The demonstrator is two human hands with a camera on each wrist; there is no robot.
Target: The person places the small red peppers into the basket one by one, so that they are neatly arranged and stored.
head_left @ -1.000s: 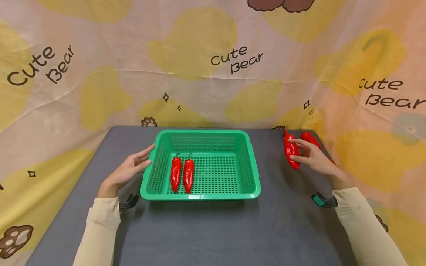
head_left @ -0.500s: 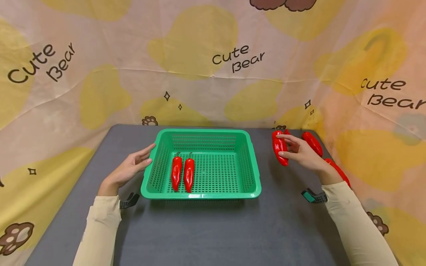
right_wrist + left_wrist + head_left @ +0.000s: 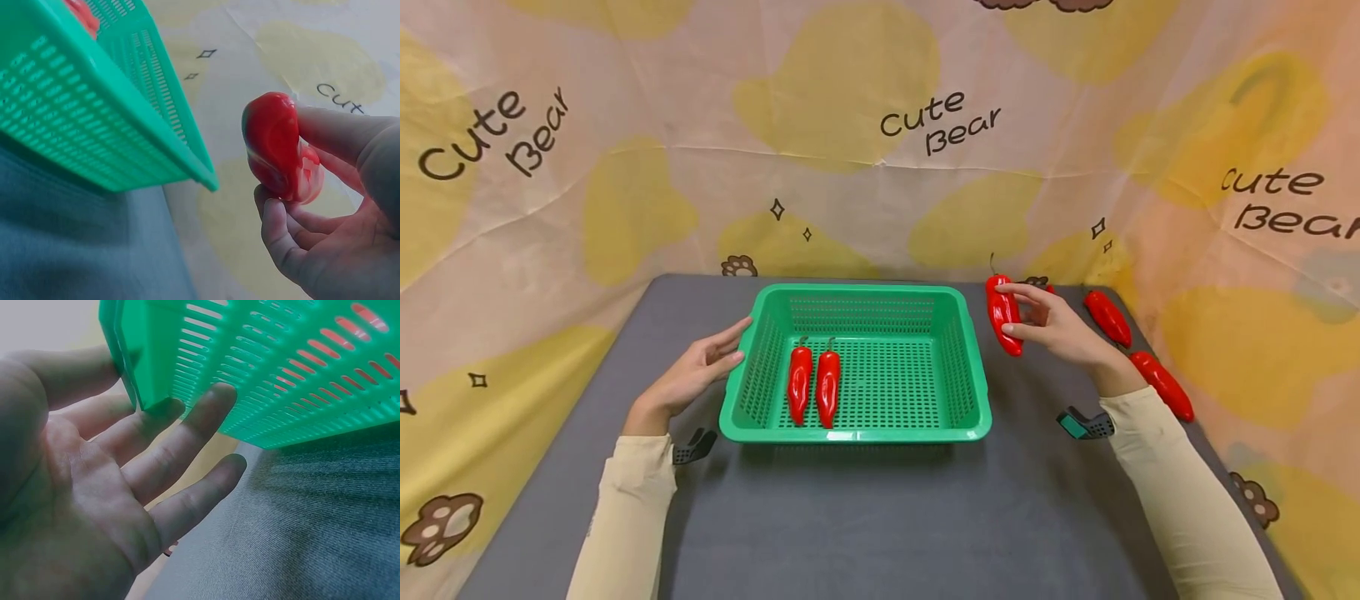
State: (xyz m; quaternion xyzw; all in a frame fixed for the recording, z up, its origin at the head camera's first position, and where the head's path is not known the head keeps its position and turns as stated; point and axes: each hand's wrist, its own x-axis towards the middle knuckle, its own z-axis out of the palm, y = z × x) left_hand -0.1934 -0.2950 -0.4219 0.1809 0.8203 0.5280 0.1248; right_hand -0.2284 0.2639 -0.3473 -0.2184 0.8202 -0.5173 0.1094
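Observation:
In the head view my right hand (image 3: 1057,327) pinches a red chili pepper (image 3: 1002,312) between thumb and fingers, stem up, just beyond the basket's right rim. The right wrist view shows the same pepper (image 3: 273,144) end-on, held off the table beside the basket wall. My left hand (image 3: 696,371) touches the left side of the green plastic basket (image 3: 857,436). In the left wrist view its thumb (image 3: 81,375) and fingers are nearly straight against the perforated wall (image 3: 250,381). Two red peppers, the left one (image 3: 800,385) and the right one (image 3: 828,388), lie side by side inside the basket.
On the right side of the grey table (image 3: 850,517) lie a far red pepper (image 3: 1107,317) and a nearer one (image 3: 1161,385). A bit of red (image 3: 1050,289) shows behind my right hand. A printed cloth (image 3: 850,125) hangs around the table's back and sides.
My right hand has carried the pepper leftward from the right-hand pile to near the basket's edge, uncovering peppers behind it. The left hand has stayed at the basket.

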